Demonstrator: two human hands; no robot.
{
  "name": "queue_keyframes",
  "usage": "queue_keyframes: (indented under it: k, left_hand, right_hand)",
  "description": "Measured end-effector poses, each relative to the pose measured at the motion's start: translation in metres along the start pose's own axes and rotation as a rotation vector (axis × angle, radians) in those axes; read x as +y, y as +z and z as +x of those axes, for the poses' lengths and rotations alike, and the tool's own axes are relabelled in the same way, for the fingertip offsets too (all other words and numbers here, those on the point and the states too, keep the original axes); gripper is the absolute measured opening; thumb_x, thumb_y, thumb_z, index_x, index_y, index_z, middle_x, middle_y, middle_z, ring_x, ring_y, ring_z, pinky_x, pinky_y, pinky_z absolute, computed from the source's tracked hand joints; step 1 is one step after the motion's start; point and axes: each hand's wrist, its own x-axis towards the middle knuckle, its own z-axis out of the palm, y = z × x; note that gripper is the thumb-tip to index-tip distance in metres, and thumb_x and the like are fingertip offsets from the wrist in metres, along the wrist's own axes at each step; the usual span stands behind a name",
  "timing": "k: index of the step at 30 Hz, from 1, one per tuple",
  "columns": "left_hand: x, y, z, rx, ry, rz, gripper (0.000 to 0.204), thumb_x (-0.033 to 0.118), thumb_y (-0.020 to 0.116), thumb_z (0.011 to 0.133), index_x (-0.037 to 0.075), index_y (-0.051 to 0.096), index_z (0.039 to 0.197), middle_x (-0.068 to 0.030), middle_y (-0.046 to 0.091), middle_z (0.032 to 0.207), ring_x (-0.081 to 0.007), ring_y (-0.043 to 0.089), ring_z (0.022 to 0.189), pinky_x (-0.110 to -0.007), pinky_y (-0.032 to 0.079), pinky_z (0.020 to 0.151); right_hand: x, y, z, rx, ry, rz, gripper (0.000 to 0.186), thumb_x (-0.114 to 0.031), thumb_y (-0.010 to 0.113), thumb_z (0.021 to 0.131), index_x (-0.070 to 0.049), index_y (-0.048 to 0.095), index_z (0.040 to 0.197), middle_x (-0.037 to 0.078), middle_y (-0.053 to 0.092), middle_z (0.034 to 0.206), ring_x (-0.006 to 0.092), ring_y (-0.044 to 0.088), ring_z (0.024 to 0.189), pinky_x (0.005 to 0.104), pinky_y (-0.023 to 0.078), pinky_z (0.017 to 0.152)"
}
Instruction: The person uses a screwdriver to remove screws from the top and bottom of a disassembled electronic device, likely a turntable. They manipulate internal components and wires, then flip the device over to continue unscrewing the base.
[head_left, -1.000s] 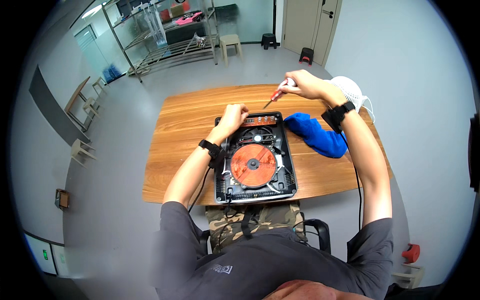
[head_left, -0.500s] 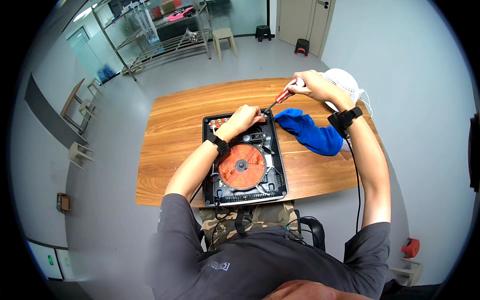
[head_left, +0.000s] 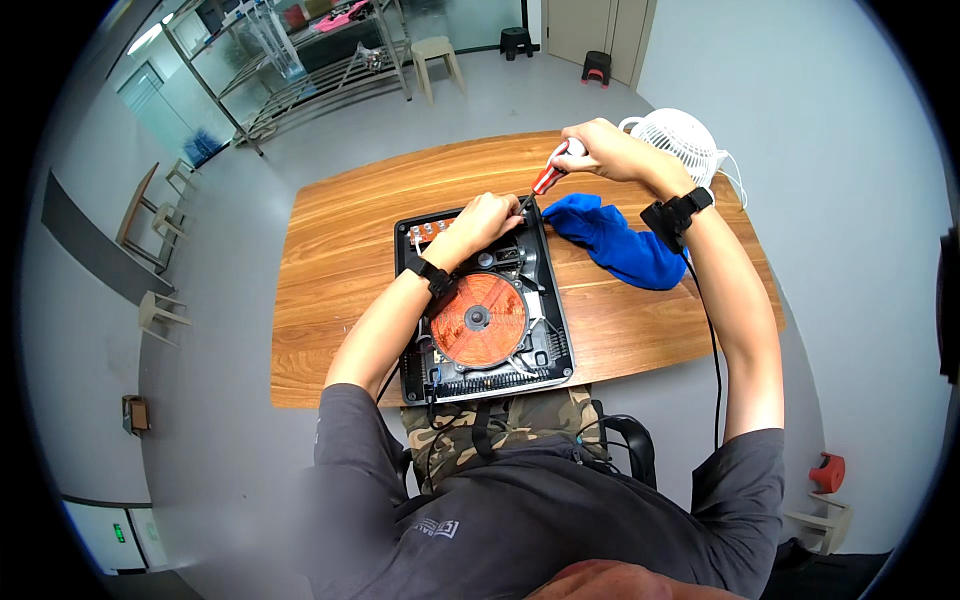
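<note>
An opened induction cooker (head_left: 555,345), a black housing with a round copper coil (head_left: 480,318), lies at the near edge of the table. My right hand (head_left: 592,152) grips a screwdriver (head_left: 547,180) by its red and white handle. The shaft slants down and left to the cooker's far right corner. My left hand (head_left: 488,220) lies over a brown circuit board strip (head_left: 430,230) along the far side. Its fingers are pressed together close to the screwdriver's tip. They cover the strip's right part and whatever they pinch.
A blue cloth (head_left: 620,245) lies crumpled right of the cooker on the wooden table (head_left: 330,290). Behind my right wrist stands a white fan (head_left: 680,140). A black cable (head_left: 712,345) hangs from my right wrist. Past the table are a metal rack (head_left: 300,100) and stools.
The screwdriver has become steeper, and its tip is now beside my left fingertips. My left fingers have shifted toward the corner. The whole view has moved slightly.
</note>
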Motion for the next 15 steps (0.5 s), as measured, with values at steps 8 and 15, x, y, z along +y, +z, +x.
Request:
queue_keyframes:
  k: [8,15]
  left_hand:
    - [0.005,0.0,0.0,0.017,0.06,0.073,0.017,0.017,0.068,0.091,0.001,0.064,0.094,-0.0225,0.069,0.081,-0.0433,0.067,0.082,-0.05,0.053,0.072]
    - [0.008,-0.001,0.002,0.0,0.069,0.138,0.016,0.016,0.067,0.089,0.0,0.064,0.091,-0.0231,0.069,0.081,-0.0438,0.068,0.083,-0.051,0.054,0.072]
  right_hand:
    - [0.002,0.001,0.002,-0.02,0.003,-0.012,0.048,-0.044,0.067,0.095,0.004,0.066,0.091,0.023,0.065,0.077,0.0375,0.061,0.07,0.043,0.051,0.067]
    - [-0.009,-0.002,-0.001,-0.014,-0.038,-0.001,0.044,-0.04,0.069,0.094,0.004,0.067,0.09,0.022,0.066,0.078,0.0363,0.063,0.07,0.0421,0.051,0.068]
